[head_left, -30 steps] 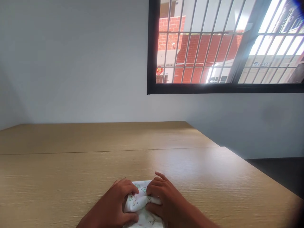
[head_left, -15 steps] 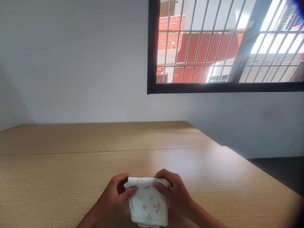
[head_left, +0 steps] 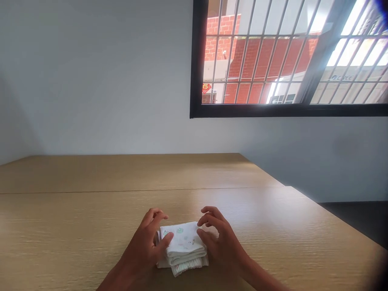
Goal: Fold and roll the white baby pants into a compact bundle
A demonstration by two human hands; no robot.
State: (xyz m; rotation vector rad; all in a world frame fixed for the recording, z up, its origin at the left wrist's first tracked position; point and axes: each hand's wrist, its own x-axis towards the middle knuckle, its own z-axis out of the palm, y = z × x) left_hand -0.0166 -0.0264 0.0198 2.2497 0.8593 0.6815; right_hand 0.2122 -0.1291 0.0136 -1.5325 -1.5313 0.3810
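A white cloth garment (head_left: pixel 183 241) with small green and grey prints lies folded into a thick little stack on the wooden table. A ribbed, gathered edge (head_left: pixel 187 265) sticks out from beneath its near side. On the stack's left side is my left hand (head_left: pixel 151 236), fingers apart, its thumb over the top layer and its other fingers raised past the far corner. My right hand (head_left: pixel 216 232) is at the right side with curled, parted fingers; its thumb and fingertips are at the cloth's right edge, and whether they touch it I cannot tell.
The pale wooden table (head_left: pixel 91 218) stretches to the wall (head_left: pixel 106 81), with a seam across it. Its right edge slants toward me, with dark floor (head_left: pixel 357 218) beyond. A black-framed barred window (head_left: pixel 257 109) is at the upper right.
The cloth, held up between both hands before, now lies folded over in a flatter stack on the table, its ribbed edge showing. Both hands have loosened and their fingers have spread.
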